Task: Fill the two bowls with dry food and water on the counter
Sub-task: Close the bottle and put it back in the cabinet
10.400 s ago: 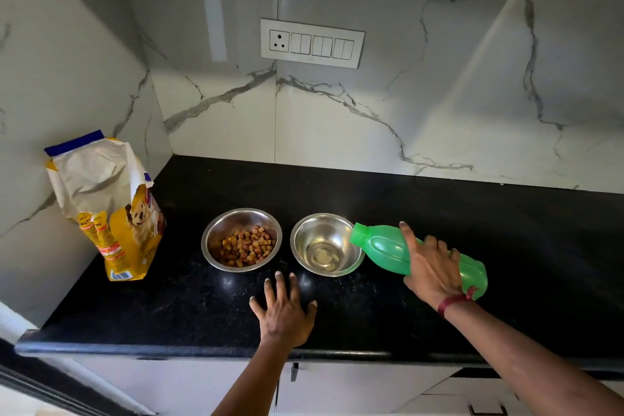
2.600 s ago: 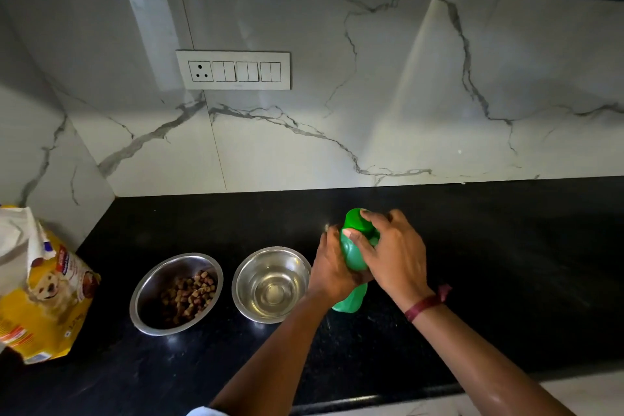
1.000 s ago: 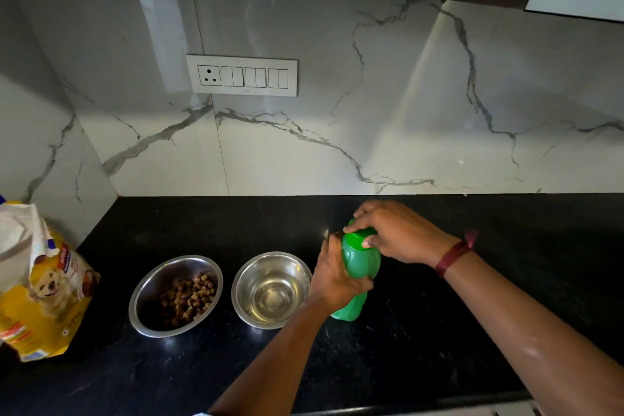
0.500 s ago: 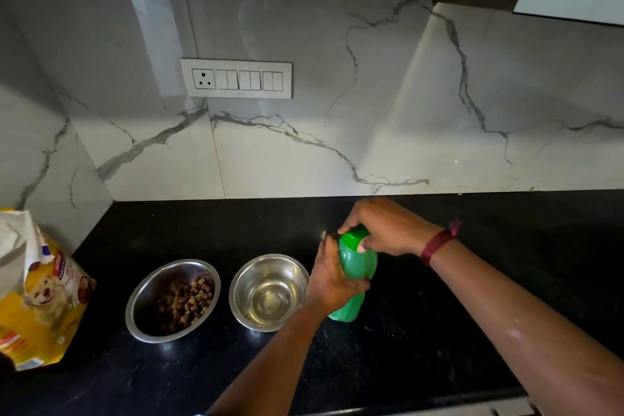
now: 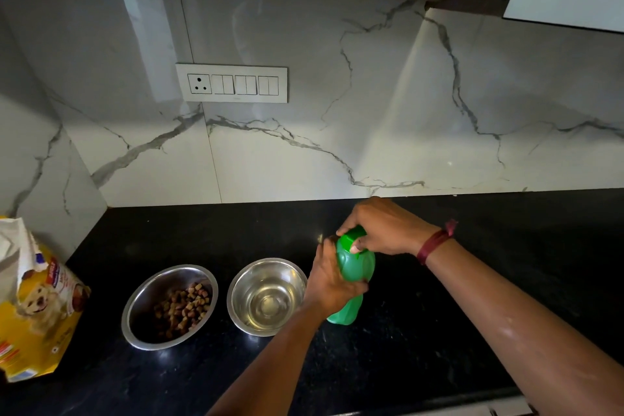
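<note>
Standing upright on the surface (image 5: pixel 439 314), just right of the water bowl (image 5: pixel 291 277), the bottle (image 5: pixel 354 275) was gripped round its middle by the left hand (image 5: pixel 329 284). The right hand (image 5: pixel 385 230) curled its fingers (image 5: pixel 354 248) on the cap (image 5: pixel 349 240). With kibble (image 5: pixel 184 309) in the food bowl (image 5: pixel 152 294) and water in the other, filling looked done; only capping seemed left.

You have a single wide-angle view, worn on your head and tilted forward and down along your own forearms. Your left hand (image 5: pixel 331 284) and right hand (image 5: pixel 388 230) meet on the green bottle (image 5: pixel 355 268) just right of centre, low and close to the lens. The counter (image 5: pixel 439 321) spreads around them; the marble wall (image 5: pixel 337 84) stands behind. Left of your left hand lie the water bowl (image 5: pixel 243 280), the food bowl (image 5: pixel 148 289), then the bag (image 5: pixel 40 314), cut by the frame edge.
</note>
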